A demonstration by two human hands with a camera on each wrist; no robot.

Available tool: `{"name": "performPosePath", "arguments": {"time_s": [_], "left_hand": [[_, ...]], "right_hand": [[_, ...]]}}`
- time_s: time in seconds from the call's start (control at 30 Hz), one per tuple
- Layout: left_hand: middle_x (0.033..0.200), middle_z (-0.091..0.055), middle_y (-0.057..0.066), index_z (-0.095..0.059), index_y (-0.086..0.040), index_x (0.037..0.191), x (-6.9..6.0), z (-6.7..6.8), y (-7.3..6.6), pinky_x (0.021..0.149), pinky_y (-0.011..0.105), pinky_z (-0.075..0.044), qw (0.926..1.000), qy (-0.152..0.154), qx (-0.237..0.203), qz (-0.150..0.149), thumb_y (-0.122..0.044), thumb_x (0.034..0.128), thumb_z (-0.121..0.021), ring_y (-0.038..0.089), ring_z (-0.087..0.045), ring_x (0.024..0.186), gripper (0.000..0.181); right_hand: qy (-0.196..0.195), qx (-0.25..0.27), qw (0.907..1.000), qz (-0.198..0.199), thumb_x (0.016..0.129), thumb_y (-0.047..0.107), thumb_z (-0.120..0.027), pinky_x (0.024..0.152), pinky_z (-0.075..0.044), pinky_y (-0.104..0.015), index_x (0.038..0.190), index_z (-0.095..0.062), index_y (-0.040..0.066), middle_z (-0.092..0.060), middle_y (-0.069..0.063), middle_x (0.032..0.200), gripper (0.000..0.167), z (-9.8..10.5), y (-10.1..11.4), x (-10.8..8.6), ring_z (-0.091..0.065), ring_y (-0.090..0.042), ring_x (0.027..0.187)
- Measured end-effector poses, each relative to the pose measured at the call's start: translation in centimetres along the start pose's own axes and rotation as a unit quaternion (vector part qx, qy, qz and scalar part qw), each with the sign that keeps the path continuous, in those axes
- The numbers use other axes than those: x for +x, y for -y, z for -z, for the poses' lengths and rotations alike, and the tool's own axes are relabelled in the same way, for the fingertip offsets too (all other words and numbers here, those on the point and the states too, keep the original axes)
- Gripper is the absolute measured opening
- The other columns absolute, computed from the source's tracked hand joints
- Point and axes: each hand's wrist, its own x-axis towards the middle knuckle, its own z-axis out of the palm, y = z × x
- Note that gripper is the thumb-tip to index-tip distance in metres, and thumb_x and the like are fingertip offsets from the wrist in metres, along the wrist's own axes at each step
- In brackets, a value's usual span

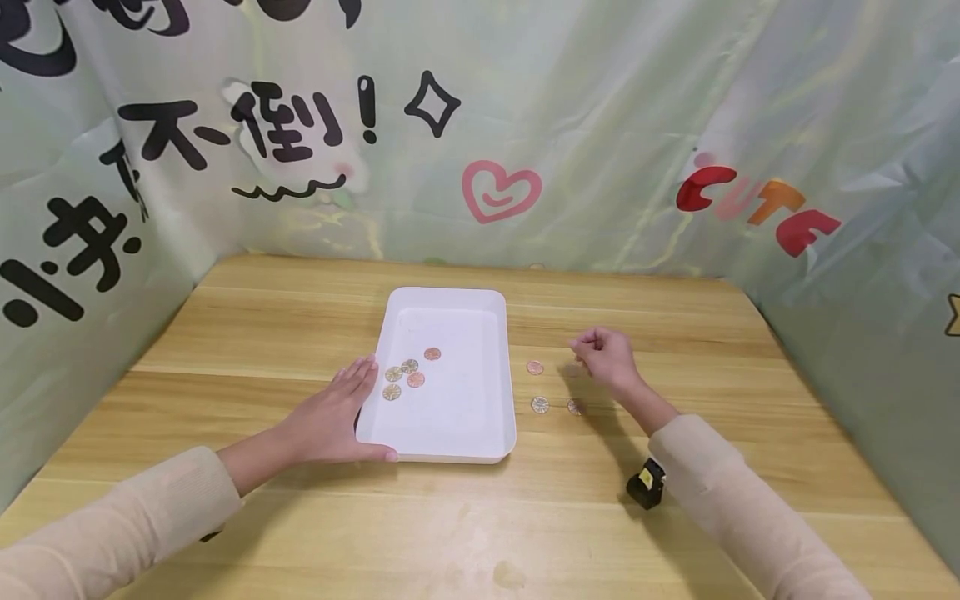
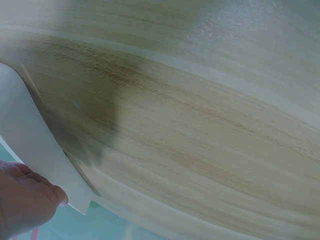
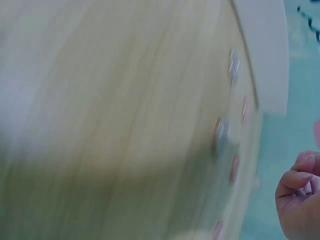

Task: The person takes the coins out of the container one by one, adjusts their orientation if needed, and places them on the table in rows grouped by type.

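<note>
With the left hand (image 1: 336, 421) spread against the white rectangular tray (image 1: 467, 408) at its left edge, the right hand (image 1: 609, 358), fingers curled, hold unclear, could by brushing low scatter the round metallic coins (image 1: 540, 405) beside its right edge.

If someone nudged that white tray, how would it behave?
The tray would likely slide rather than tip, being broad and shallow. Its thin walls and straight sides suggest something light yet fairly stiff. The flat coins inside might slip about on its smooth-looking floor.
</note>
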Motion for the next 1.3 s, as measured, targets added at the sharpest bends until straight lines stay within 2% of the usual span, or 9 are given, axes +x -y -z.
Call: {"name": "performPosePath", "arguments": {"time_s": [0.17,0.37,0.5,0.6,0.83,0.93,1.03,1.17,1.3], "left_hand": [[0.150,-0.021,0.028,-0.026,0.014,0.140,0.0,0.0,0.0,0.113,0.053,-0.024,1.0000,0.002,-0.001,0.002,-0.071,0.0637,-0.065,0.041,-0.021,0.139,0.120],[0.150,-0.021,0.028,-0.026,0.014,0.140,0.0,0.0,-0.1,0.113,0.053,-0.024,1.0000,0.003,0.001,0.001,-0.071,0.0642,-0.064,0.041,-0.021,0.139,0.120],[0.150,-0.021,0.028,-0.026,0.014,0.140,0.0,0.1,-0.2,0.113,0.053,-0.024,1.0000,0.004,0.000,0.000,-0.071,0.0643,-0.064,0.041,-0.021,0.139,0.120],[0.149,-0.022,0.028,-0.027,0.014,0.139,0.0,0.2,-0.2,0.112,0.053,-0.024,1.0000,0.003,0.000,0.000,-0.070,0.0642,-0.065,0.042,-0.022,0.139,0.119],[0.149,-0.023,0.028,-0.027,0.014,0.139,0.1,0.2,-0.2,0.112,0.053,-0.025,1.0000,-0.001,0.005,0.000,-0.071,0.0646,-0.064,0.041,-0.022,0.139,0.119],[0.149,-0.024,0.028,-0.029,0.014,0.139,0.3,0.0,-0.2,0.112,0.053,-0.025,0.9999,-0.007,0.009,-0.006,-0.073,0.0647,-0.062,0.041,-0.023,0.138,0.119],[0.148,-0.024,0.028,-0.030,0.014,0.138,0.6,-0.2,-0.2,0.112,0.053,-0.025,0.9997,-0.015,0.012,-0.013,-0.075,0.0647,-0.061,0.041,-0.024,0.138,0.119],[0.148,-0.025,0.029,-0.030,0.014,0.138,0.6,-0.3,-0.2,0.112,0.053,-0.025,0.9995,-0.020,0.007,-0.022,-0.074,0.0653,-0.061,0.041,-0.024,0.138,0.119],[0.147,-0.026,0.030,-0.030,0.015,0.137,-0.3,-0.1,0.1,0.110,0.055,-0.026,0.9996,-0.026,0.000,-0.013,-0.072,0.0655,-0.063,0.042,-0.026,0.137,0.118]], "right_hand": [[0.007,0.059,0.9973,0.044,0.090,0.007,-0.057,0.044,-0.041,-0.015,0.095,-0.056,-0.010,-0.051,0.004,0.063,0.018,-2.8,2.3,-0.7,-0.044,-0.003,0.048],[0.052,0.121,0.9893,0.062,0.089,0.004,-0.057,0.044,-0.037,-0.014,0.097,-0.057,-0.011,-0.052,0.001,0.066,0.017,-6.2,4.9,-1.5,-0.041,-0.004,0.046],[0.073,0.119,0.9878,0.069,0.088,0.003,-0.059,0.043,-0.035,-0.014,0.096,-0.060,-0.008,-0.053,0.002,0.066,0.014,-8.6,5.9,-1.9,-0.041,-0.006,0.047],[0.089,0.100,0.9880,0.077,0.086,0.003,-0.061,0.044,-0.036,-0.015,0.095,-0.063,-0.005,-0.054,0.000,0.065,0.012,-10.5,6.6,-2.2,-0.043,-0.007,0.047],[0.143,0.053,0.9832,0.100,0.084,0.003,-0.064,0.046,-0.041,-0.015,0.096,-0.066,-0.005,-0.064,-0.012,0.073,0.014,-14.9,7.7,-2.6,-0.046,-0.006,0.047],[0.157,0.019,0.9815,0.108,0.083,0.002,-0.065,0.046,-0.040,-0.013,0.095,-0.067,-0.005,-0.061,-0.013,0.076,0.014,-16.3,7.8,-2.7,-0.046,-0.005,0.047],[0.152,-0.021,0.9810,0.120,0.081,0.003,-0.069,0.047,-0.037,-0.011,0.090,-0.068,-0.005,-0.058,-0.012,0.074,0.013,-17.6,7.6,-2.7,-0.044,-0.004,0.049],[0.129,-0.067,0.9815,0.125,0.076,0.004,-0.074,0.053,-0.037,-0.010,0.084,-0.069,-0.004,-0.064,-0.013,0.074,0.013,-19.0,7.5,-2.8,-0.044,-0.004,0.056],[0.115,-0.119,0.9778,0.129,0.072,0.007,-0.077,0.061,-0.042,-0.011,0.081,-0.067,-0.001,-0.068,-0.009,0.077,0.016,-20.7,8.0,-3.2,-0.049,-0.005,0.064]]}}
